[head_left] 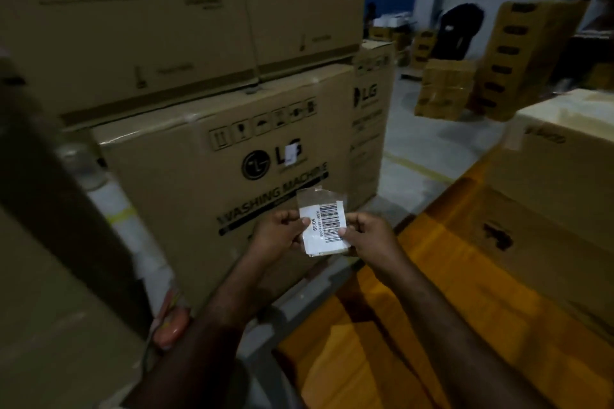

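Both hands are up at mid-frame on a barcode label [325, 226]. The left hand [280, 234] pinches its left edge, thumb on top and fingers curled behind. The right hand [370, 237] pinches the right edge the same way, thumb tip sitting on the barcode end. The label is held in the air between the two hands, touching nothing else, printed face to the camera. It reads "50/39" with a serial line beside the bars. A clear film [320, 197] sticks out past its far edge, and the near edge shows a few layers, so it could be a liner or a small stack, can't tell which. Just beyond the hands is the LG washing machine carton [206, 196], with more cartons [133, 26] stacked on top of it. A small white sticker [292, 153] already sits on its logo, up and away from the left hand. A yellow-orange wrapped surface [432, 276] lies under and to the right of the right hand. My read is that this is the label-prep step: freeing the label from the film before it goes on. Next move needs one thumb to lift a corner while the other hand holds the film taut, then a flat press onto the carton face ahead. Risk is a curl or crease across the bars.
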Available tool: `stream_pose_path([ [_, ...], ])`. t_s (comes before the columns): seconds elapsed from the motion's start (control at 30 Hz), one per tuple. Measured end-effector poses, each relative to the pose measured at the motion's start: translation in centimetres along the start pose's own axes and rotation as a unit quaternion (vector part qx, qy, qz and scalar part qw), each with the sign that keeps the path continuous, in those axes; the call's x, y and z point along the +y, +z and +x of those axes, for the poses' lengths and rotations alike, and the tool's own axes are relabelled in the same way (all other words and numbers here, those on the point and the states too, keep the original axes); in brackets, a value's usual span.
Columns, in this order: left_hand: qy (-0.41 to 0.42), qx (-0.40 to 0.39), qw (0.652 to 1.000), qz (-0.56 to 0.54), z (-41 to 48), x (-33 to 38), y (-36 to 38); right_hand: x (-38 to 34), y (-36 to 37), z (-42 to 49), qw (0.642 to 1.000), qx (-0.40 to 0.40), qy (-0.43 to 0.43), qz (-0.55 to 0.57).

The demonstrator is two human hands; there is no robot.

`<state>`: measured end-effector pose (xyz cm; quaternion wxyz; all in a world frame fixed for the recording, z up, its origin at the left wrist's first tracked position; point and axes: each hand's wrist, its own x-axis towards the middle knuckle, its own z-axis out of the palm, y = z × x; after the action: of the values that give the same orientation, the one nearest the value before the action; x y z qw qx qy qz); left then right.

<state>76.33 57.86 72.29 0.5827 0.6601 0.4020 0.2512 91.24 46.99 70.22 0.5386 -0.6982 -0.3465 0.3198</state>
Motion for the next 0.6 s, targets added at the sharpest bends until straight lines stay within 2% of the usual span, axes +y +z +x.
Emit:
stream_pose_path([
  [0.2,-0.031,0.06,0.998,0.011,-4.5,-5.1,-7.9,-0.3,8.0,-2.6,0.997,-0.055,0.018,-0.06],
  [0.4,-0.062,0.086,0.994,0.029,-10.7,-10.1,-15.2,0.1,16.5,-5.8,0.994,-0.097,0.035,-0.048],
  [0.6,-0.096,0.121,0.986,0.07,-16.6,-14.8,-22.7,0.9,26.1,-8.4,0.98,-0.171,-0.02,-0.103],
])
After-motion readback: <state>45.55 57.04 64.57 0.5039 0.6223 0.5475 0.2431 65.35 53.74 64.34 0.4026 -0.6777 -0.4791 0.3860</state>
